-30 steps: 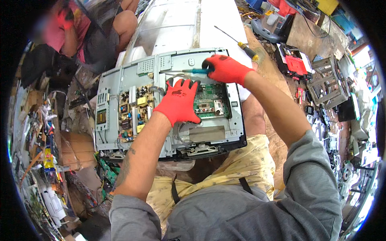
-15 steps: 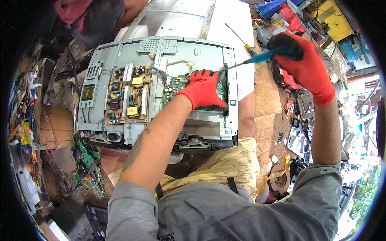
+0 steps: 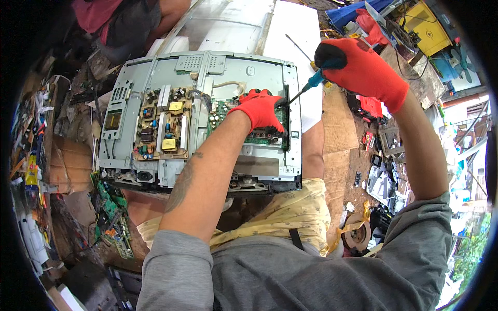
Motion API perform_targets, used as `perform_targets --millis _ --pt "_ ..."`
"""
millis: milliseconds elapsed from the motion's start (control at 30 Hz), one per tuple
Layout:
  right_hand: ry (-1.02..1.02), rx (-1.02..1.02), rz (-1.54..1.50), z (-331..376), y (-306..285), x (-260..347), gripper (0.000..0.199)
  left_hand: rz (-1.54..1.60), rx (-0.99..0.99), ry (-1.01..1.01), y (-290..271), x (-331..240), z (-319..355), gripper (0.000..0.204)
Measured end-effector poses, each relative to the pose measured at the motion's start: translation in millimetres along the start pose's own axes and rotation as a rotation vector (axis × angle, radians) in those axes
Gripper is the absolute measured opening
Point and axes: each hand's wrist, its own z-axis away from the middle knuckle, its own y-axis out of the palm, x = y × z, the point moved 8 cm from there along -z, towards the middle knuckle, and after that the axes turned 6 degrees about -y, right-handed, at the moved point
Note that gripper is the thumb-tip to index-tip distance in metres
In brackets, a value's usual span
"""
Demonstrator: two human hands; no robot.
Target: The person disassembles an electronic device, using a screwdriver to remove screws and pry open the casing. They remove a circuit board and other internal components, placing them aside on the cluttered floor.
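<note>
An opened flat-screen panel [image 3: 181,67] lies across my lap with its metal back up. My left hand [image 3: 260,111], in a red glove with dark fingertips, rests palm down on the green circuit board [image 3: 259,141]. Its thumb and fingers are apart and cover part of that board. My right hand [image 3: 353,67], gloved alike, is closed round the blue-green handle of a screwdriver [image 3: 314,80]. The shaft slants down to the board's right edge, close to my left fingers. Whether the tip touches is too small to tell. A yellowish power board [image 3: 163,124] sits left of the green board.
Another screwdriver [image 3: 301,46] lies on the white sheet [image 3: 301,26] behind. At the right are cardboard [image 3: 340,124], a red-and-black box [image 3: 369,106] and a tape roll [image 3: 358,233]. Loose circuit boards [image 3: 116,217] lie at the left. A person's leg [image 3: 174,15] shows at the far left.
My right hand has moved left, and the screwdriver is now steeper, its tip lower along the board's edge. My left hand has drawn in slightly, its fingers less spread.
</note>
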Motion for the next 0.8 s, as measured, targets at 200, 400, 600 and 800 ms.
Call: perform_targets --millis 200,400,600,800 --pt "-0.069 -0.083 0.019 -8.0 -1.3 1.9 0.017 0.001 -0.013 0.006 0.7 -0.1 -0.4 0.095" --pt "0.192 0.093 0.185 -15.3 1.3 -10.7 0.042 -0.008 -0.021 -0.004 0.6 -1.7 -2.1 0.096" --pt "0.049 -0.116 0.164 -10.4 -3.6 -2.7 0.025 0.012 -0.039 0.027 1.3 -0.9 -2.6 0.095" --pt "-0.079 0.306 0.63 -30.3 8.2 -28.4 0.044 0.061 -0.059 0.082 0.3 14.1 1.8 0.091"
